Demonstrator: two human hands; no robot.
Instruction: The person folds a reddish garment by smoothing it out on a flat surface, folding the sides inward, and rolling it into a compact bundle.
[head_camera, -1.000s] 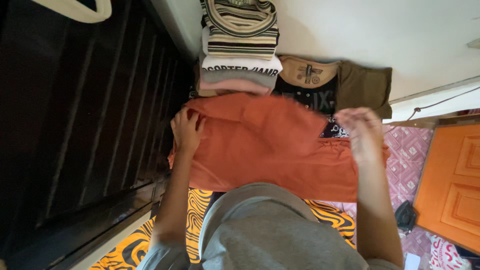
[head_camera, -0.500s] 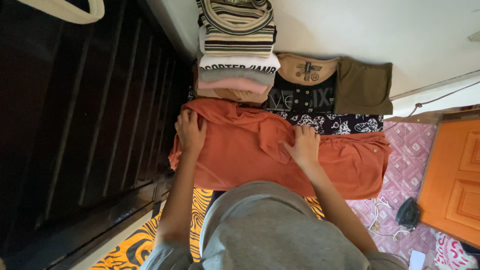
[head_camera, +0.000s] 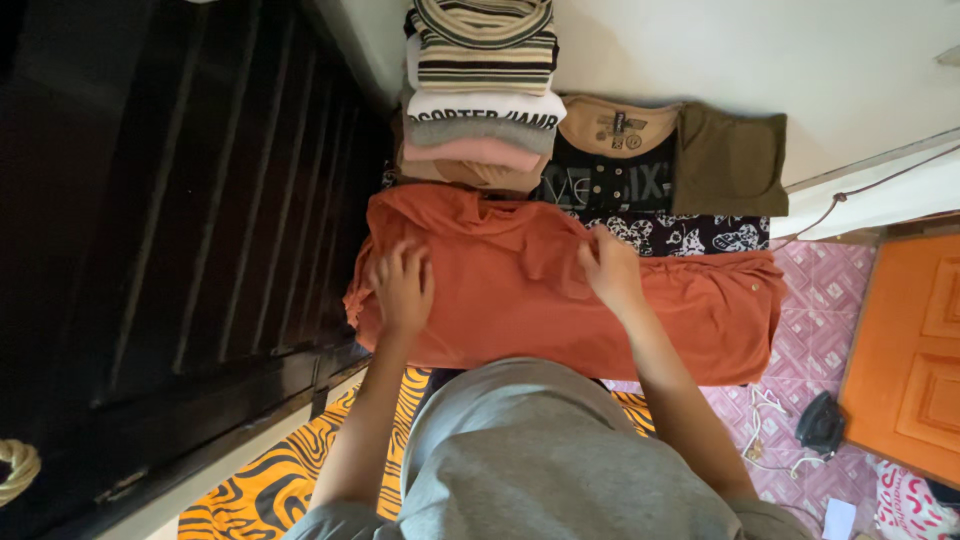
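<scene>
Pink patterned floor tiles (head_camera: 815, 330) and an orange panelled door (head_camera: 905, 360) are seen at the right, with dark wooden slats (head_camera: 200, 200) at the left and a pale wall (head_camera: 750, 60) beyond. A soft, rust-orange garment (head_camera: 690, 320) is spread flat and wrinkled across the middle, over a black-and-white printed cloth (head_camera: 690, 235). The left hand (head_camera: 402, 290) is laid on the garment's left part, fingers spread and flat. The right hand (head_camera: 608, 270) is pinched together on a raised fold of the orange fabric near its upper edge. Just behind, a stack of folded clothes (head_camera: 485, 100) is topped by a striped knit, beside a dark printed shirt (head_camera: 610, 180) and an olive one (head_camera: 730, 165). An orange-and-black swirled fabric (head_camera: 270, 490) is seen below.
</scene>
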